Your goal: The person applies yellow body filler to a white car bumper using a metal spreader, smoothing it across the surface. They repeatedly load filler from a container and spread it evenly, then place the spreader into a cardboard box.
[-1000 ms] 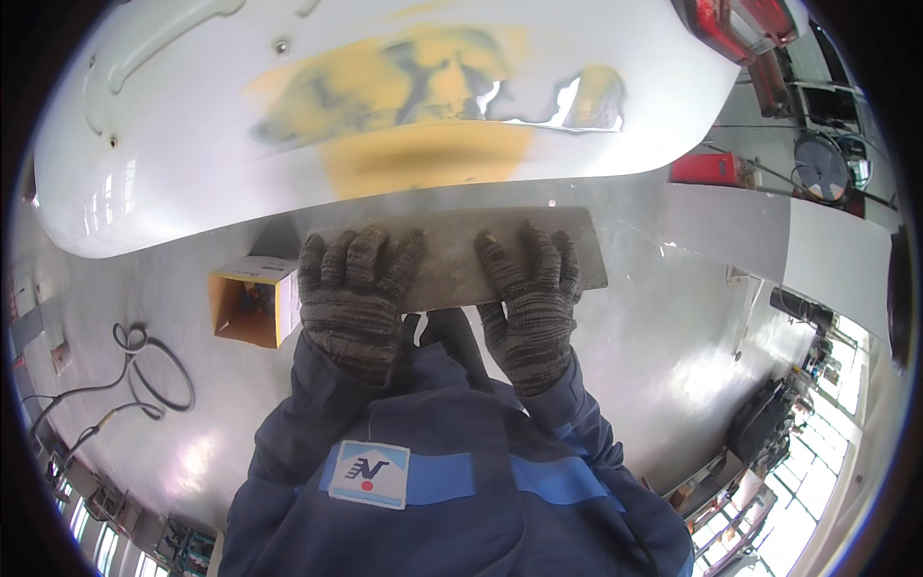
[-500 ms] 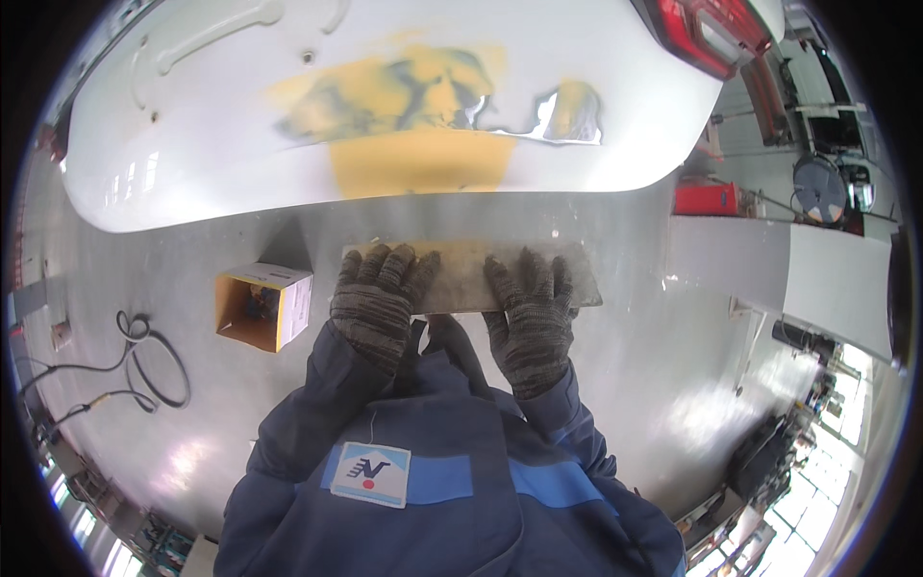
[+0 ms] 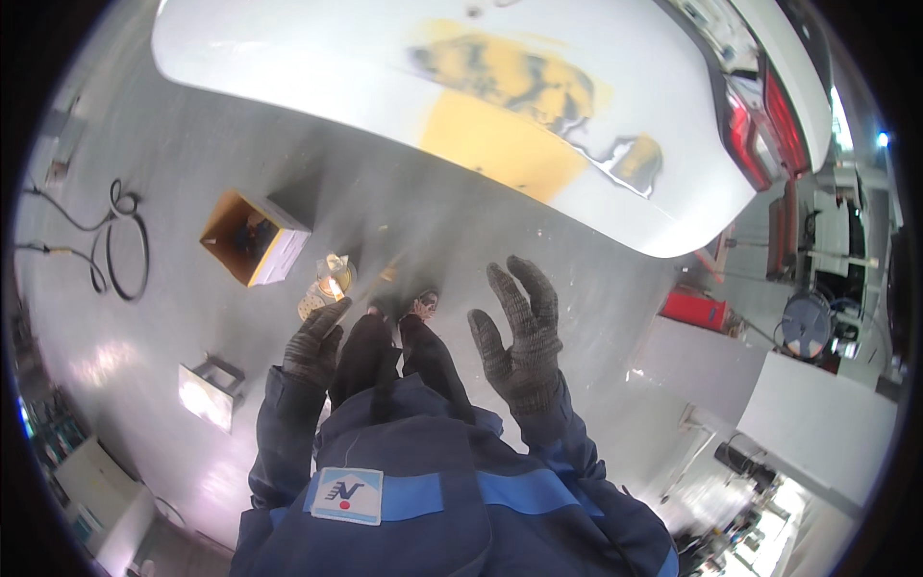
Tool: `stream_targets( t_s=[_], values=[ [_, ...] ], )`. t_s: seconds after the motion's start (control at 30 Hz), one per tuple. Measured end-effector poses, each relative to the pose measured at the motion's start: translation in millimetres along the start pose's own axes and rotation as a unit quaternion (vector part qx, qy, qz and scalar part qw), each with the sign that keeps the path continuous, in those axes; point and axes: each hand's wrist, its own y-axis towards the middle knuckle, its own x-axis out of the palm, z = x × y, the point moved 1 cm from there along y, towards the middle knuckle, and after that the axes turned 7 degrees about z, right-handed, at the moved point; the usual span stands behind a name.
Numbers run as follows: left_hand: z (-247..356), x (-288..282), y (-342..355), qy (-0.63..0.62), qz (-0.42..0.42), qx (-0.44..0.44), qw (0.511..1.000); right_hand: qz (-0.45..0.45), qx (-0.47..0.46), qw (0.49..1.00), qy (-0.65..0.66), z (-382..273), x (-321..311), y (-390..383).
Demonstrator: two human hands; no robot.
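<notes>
My left hand [image 3: 312, 341], in a striped grey knit glove, is at lower centre-left with fingers curled; something thin and pale shows by the fingertips, too unclear to name. My right hand [image 3: 519, 341], gloved alike, is raised with fingers apart and nothing in it, below a white car panel [image 3: 279, 48]. The panel carries a yellow patch [image 3: 490, 149] and grey-and-yellow patches above it, with a jagged edge at the right one. My dark-trousered legs and shoes [image 3: 423, 306] show between my hands. Small yellowish items [image 3: 322, 284] lie on the floor beyond my left hand.
An open cardboard box [image 3: 221, 240] and a coiled hose [image 3: 135, 269] lie left, with a lit floor lamp [image 3: 204, 394] nearer. Right are red tail lights [image 3: 784, 120], a red case [image 3: 692, 310], a pale bench [image 3: 798, 404] and a round dark object [image 3: 806, 327].
The flat grey board under both hands no longer shows clearly. My left hand has curled and moved slightly left; my right hand has opened and risen. The view has shifted, tilting the panel.
</notes>
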Motion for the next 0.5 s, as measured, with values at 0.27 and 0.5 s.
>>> stream_targets(
  t_s=[0.27, 0.5],
  values=[
    [-57.9, -83.5, -77.9, -0.267, -0.025, 0.138, 0.953, -0.117, -0.087, 0.989, 0.028, -36.5, 69.3, -28.0],
    [-111.0, -178.3, -158.4, -0.317, 0.256, 0.149, 0.901, -0.277, -0.111, 0.950, 0.094, -88.1, 154.2, -111.6]
  ],
)
